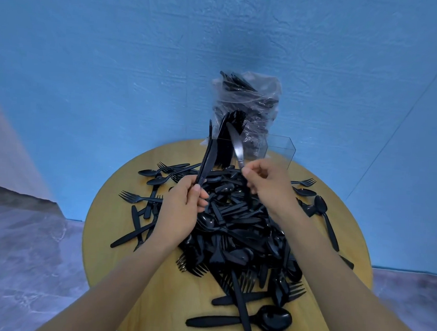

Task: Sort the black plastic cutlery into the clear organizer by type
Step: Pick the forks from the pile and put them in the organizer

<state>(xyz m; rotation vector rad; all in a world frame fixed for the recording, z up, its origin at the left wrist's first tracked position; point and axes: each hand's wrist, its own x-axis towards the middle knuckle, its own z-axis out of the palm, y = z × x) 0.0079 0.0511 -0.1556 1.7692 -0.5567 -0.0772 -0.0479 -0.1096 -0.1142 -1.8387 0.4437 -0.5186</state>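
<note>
My left hand (185, 204) grips a few knives (207, 162) upright by their handles; my right hand (264, 185) pinches 1 knife (235, 146), blade up. Below lies the cutlery pile (237, 228) on the round surface (105, 210), the clear organizer (280, 150) at its far edge.
</note>
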